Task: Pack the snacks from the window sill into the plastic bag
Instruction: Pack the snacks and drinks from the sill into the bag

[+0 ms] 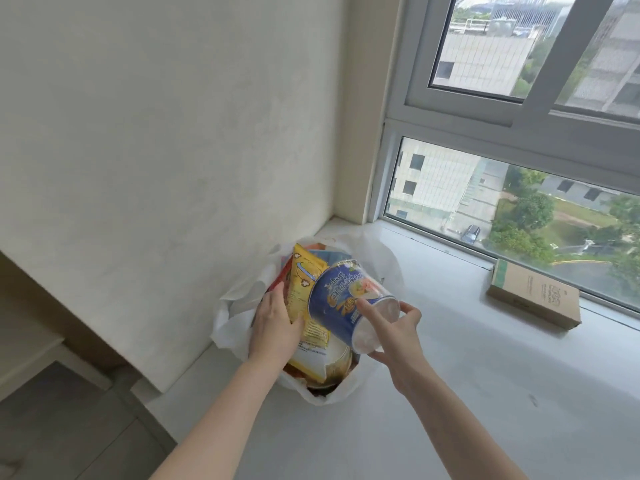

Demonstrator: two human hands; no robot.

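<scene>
right hand (394, 336) grips blue cup (346, 299) base | left hand (273, 327) pinches yellow packet (308, 289) in plastic bag (235, 313)

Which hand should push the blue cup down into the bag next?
Right. The right hand already grips the blue cup by its base, tilted over the plastic bag. The left hand is busy holding the yellow packet aside.

White sill (450, 393) bears plastic bag (228, 320), cardboard box (533, 299).
</scene>
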